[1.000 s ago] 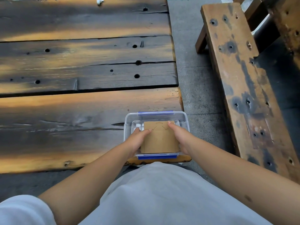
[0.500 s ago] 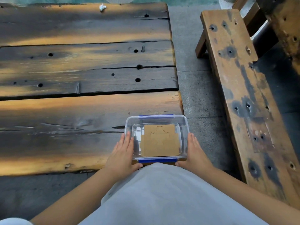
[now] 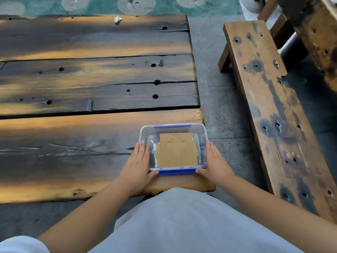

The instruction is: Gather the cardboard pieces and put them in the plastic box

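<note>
A clear plastic box (image 3: 202, 130) with blue clips stands on the near right corner of the wooden table (image 3: 73, 139). Brown cardboard pieces (image 3: 176, 152) lie flat in a stack inside it. My left hand (image 3: 137, 165) presses against the box's left wall, thumb at the front blue clip. My right hand (image 3: 214, 161) holds the right wall the same way. Both hands grip the box from its sides.
A small white crumpled scrap (image 3: 117, 19) lies at the table's far edge. A worn wooden bench (image 3: 269, 99) runs along the right, with grey paved floor (image 3: 215, 88) between it and the table. My light grey clothing fills the bottom.
My hands left the cardboard inside the box and moved out to its side walls. The view has tilted up a little, showing more of the far table edge.
</note>
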The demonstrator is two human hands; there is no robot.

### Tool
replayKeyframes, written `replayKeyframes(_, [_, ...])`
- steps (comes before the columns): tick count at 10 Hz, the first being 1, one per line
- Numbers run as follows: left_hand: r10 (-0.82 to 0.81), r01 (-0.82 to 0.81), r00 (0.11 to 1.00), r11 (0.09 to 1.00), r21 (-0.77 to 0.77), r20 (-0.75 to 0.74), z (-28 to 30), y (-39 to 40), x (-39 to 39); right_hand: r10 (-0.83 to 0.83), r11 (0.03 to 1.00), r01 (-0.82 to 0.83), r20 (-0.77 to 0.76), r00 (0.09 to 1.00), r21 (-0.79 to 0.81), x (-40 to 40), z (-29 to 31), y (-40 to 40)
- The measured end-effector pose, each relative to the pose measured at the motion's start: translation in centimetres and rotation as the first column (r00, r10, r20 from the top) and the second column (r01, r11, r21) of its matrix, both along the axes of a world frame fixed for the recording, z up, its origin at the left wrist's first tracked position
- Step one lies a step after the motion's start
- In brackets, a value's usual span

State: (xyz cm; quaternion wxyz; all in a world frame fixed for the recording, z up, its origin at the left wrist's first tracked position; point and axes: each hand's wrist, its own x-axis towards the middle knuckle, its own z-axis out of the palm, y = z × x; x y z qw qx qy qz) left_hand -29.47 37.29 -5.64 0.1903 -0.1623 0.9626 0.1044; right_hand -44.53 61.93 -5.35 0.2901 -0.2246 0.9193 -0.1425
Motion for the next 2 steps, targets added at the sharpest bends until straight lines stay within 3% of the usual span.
replayKeyframes(2, [-0.008,0.008,1.000,1.000,-0.020,-0.001,1.9,0.0,-1.1,-0.067,0.998,0.067,-0.006,0.998,-0.009,-0.3,1.6,-0.3])
